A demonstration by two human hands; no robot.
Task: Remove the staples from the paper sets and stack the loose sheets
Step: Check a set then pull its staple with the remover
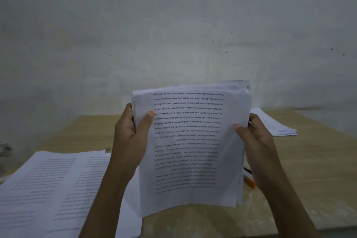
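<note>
Centre of the frame: a thick sheaf (pixel 193 150) of printed sheets, held upright over the table (pixel 313 164), print upside down. Left hand (pixel 131 137) clamped on the sheaf's left edge, thumb across the front, fingers behind. Right hand (pixel 257 141) gripping the right edge the same way. Hands well apart, one at each side. Top edges of the sheaf fanned and uneven at upper right. Two tiny marks near the top left corner, perhaps staple holes; no staple visible.

Lower left: spread sheets (pixel 48 189) lying flat on the table, overlapping. Right of centre, beyond the right hand: a flat pile (pixel 276 127) of paper. Just beside the right wrist, partly hidden by the sheaf: an orange tool (pixel 249 182), kind unclear.

Likely step: gathering loose sheets and squaring them, staple apparently out already. Next move, as a guess: tap the bottom edge on the table to even the sheaf, with a grip loose enough for sliding yet firm enough against spilling, then lay it flat on a stack. Which stack, impossible to say.
</note>
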